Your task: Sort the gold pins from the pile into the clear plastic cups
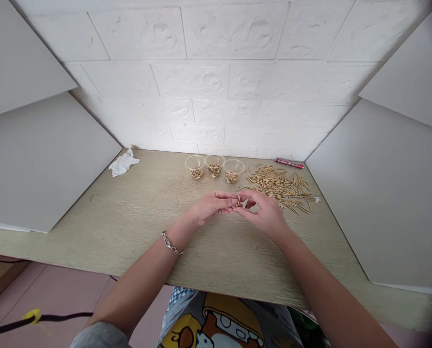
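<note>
Two hands, one pin, mid-table.

The left hand (212, 208) and right hand (262, 212) are half curled, their fingertips meeting on one near-upright brass pin (238, 201). A bracelet (171, 243) circles the left wrist. Just beyond the right hand lies one loose pile (277, 186) of many similar pins, too many to count. Three clear cups (214, 166) stand in a row at the back, each holding pins. One white cloth (124, 163) and one red packet (289, 163) lie along the back edge. Open table (129, 217) extends left of the hands, between them and the left panel (45, 159).
</note>
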The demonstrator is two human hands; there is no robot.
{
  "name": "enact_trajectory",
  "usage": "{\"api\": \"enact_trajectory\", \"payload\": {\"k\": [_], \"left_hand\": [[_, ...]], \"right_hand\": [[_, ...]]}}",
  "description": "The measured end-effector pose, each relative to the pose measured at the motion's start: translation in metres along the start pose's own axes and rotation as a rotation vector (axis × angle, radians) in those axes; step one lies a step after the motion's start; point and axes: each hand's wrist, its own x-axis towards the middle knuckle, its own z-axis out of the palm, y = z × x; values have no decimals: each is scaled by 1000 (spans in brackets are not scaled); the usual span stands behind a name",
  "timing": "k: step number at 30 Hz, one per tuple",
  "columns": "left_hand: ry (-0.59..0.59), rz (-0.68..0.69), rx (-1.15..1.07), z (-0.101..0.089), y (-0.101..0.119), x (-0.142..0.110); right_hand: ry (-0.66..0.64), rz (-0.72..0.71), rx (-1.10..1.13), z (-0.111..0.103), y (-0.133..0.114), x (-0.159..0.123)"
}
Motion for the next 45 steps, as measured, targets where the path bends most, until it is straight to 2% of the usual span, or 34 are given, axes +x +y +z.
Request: {"api": "enact_trajectory", "payload": {"k": [7, 12, 16, 18, 21, 24, 27, 29, 31, 33, 36, 37, 40, 43, 45], "left_hand": [[26, 39, 32, 2, -1, 1], [46, 167, 200, 5, -1, 0], [110, 272, 391, 9, -2, -2], [144, 326, 493, 10, -3, -2], [166, 400, 642, 11, -6, -2], [167, 447, 761, 9, -9, 0], [212, 510, 895, 3, -5, 1], [317, 564, 1033, -5, 5, 1], [486, 584, 1149, -16, 20, 0], [658, 550, 1192, -28, 38, -3], [799, 482, 1279, -46, 65, -6], [777, 447, 1322, -52, 73, -6], [516, 206, 1419, -62, 90, -2], [399, -13, 1507, -65, 98, 10], [308, -175, 1528, -65, 100, 20]], "right_hand": [[-68, 138, 105, 1, 2, 2], [-38, 383, 369, 1, 0, 6], [-75, 543, 468, 2, 2, 10], [-87, 561, 516, 4, 3, 10], [-90, 515, 520, 7, 3, 9], [-94, 456, 440, 6, 5, 9], [-20, 444, 242, -6, 15, 14], [19, 455, -16, -20, 27, 20], [-22, 406, -300, -35, 42, 25], [-77, 360, -533, -49, 57, 29], [-201, 358, -728, -62, 70, 35], [-236, 355, -769, -64, 71, 38], [-226, 281, -818, -63, 60, 52], [-168, 127, -658, -50, 32, 75], [-196, 15, -509, -37, 13, 95]]}}
